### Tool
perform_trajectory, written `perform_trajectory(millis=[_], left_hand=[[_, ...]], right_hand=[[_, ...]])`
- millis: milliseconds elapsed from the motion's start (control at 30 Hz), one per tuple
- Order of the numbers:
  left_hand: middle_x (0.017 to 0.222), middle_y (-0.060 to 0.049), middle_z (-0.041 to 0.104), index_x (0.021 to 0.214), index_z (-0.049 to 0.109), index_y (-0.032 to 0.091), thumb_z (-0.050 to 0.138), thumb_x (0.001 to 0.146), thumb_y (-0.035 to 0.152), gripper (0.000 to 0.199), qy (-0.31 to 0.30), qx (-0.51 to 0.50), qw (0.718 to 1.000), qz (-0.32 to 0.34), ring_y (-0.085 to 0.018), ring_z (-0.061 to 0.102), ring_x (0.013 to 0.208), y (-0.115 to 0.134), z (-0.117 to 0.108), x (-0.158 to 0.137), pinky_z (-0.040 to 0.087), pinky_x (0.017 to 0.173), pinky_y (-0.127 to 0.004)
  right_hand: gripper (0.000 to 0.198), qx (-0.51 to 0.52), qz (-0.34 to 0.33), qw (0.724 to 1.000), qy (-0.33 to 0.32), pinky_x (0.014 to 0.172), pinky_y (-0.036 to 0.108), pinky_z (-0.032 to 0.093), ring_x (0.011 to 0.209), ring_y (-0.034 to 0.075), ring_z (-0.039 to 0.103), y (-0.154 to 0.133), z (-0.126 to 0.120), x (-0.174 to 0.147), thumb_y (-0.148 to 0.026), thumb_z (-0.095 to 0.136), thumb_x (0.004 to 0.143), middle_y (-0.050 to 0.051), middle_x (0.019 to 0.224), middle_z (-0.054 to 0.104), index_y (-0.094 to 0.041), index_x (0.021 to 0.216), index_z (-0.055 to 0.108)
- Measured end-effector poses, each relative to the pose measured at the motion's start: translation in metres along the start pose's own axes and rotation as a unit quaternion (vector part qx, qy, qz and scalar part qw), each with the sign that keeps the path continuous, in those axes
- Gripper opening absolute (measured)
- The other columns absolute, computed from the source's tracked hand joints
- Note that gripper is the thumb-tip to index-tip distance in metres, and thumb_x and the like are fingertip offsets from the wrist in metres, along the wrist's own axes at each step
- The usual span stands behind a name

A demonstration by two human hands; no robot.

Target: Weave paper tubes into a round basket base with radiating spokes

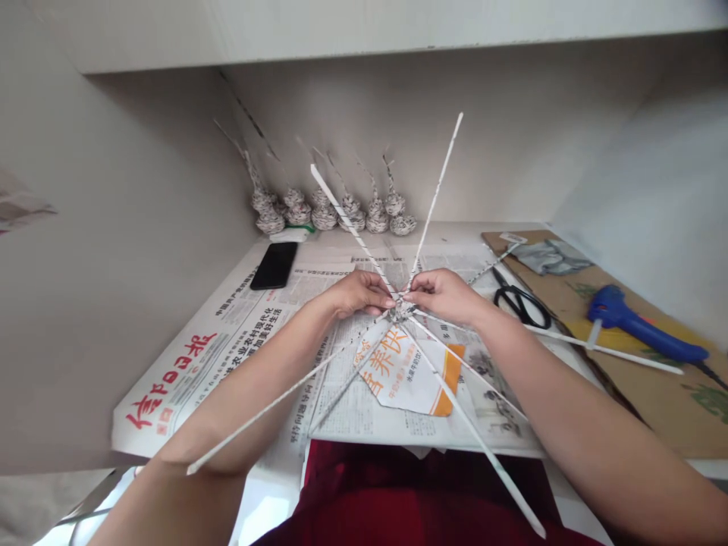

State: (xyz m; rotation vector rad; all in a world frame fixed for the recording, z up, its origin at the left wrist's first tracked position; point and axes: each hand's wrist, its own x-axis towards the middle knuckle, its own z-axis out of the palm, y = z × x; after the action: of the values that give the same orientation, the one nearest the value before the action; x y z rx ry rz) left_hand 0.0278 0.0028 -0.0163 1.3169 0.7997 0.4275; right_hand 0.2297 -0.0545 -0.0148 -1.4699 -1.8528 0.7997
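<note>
Several long rolled-paper sticks [437, 371] fan out in all directions from a small woven paper centre [403, 308]. My left hand [364, 294] pinches this weave from the left, fingers bent and thumb near the middle. From the right, my right hand [435, 292] grips it with thumb and forefinger close to the crossing. The fingertips of both hands nearly meet and partly hide the centre. Under the sticks lies a torn piece of printed card [412, 375] in white and orange.
Newspaper [227, 356] covers the table. A black phone [274, 265] lies at left. Woven gourd shapes [324, 216] line the back wall. Black-handled scissors [523, 305], a blue glue gun [642, 326] and grey cloth [549, 256] are at right, by cardboard [642, 409]. A shelf [398, 30] overhangs.
</note>
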Motion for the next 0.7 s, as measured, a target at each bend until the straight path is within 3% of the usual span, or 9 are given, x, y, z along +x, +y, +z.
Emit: perform_trajectory(millis=[300, 500, 700], left_hand=[[0.063, -0.001, 0.063, 0.076, 0.070, 0.006, 0.087, 0.047, 0.018, 0.036, 0.030, 0.011, 0.999, 0.006, -0.006, 0.055, 0.050, -0.001, 0.004, 0.004, 0.043, 0.046, -0.016], [0.054, 0.001, 0.059, 0.071, 0.067, 0.007, 0.082, 0.053, 0.016, 0.026, 0.028, 0.013, 0.998, 0.050, -0.003, 0.045, 0.041, -0.003, 0.010, 0.002, 0.032, 0.036, -0.015], [0.052, 0.002, 0.058, 0.071, 0.061, 0.009, 0.086, 0.045, 0.014, 0.036, 0.061, -0.007, 0.997, 0.049, -0.004, 0.045, 0.040, 0.001, 0.019, -0.002, 0.031, 0.034, -0.015]], right_hand=[[0.018, 0.070, 0.007, 0.997, -0.037, 0.053, 0.024, 0.037, 0.054, 0.011, 0.050, -0.004, 0.001, 0.000, -0.034, 0.066, 0.070, -0.002, 0.061, 0.060, -0.017, 0.073, 0.062], [0.020, 0.095, 0.029, 0.994, -0.042, 0.051, 0.023, 0.036, 0.052, 0.011, 0.049, -0.007, 0.003, 0.000, -0.035, 0.067, 0.067, -0.003, 0.058, 0.057, -0.018, 0.072, 0.056], [0.021, 0.089, 0.035, 0.995, -0.026, 0.052, 0.023, 0.037, 0.053, 0.011, 0.049, -0.008, 0.004, -0.001, -0.034, 0.069, 0.066, -0.003, 0.057, 0.057, -0.018, 0.071, 0.056]])
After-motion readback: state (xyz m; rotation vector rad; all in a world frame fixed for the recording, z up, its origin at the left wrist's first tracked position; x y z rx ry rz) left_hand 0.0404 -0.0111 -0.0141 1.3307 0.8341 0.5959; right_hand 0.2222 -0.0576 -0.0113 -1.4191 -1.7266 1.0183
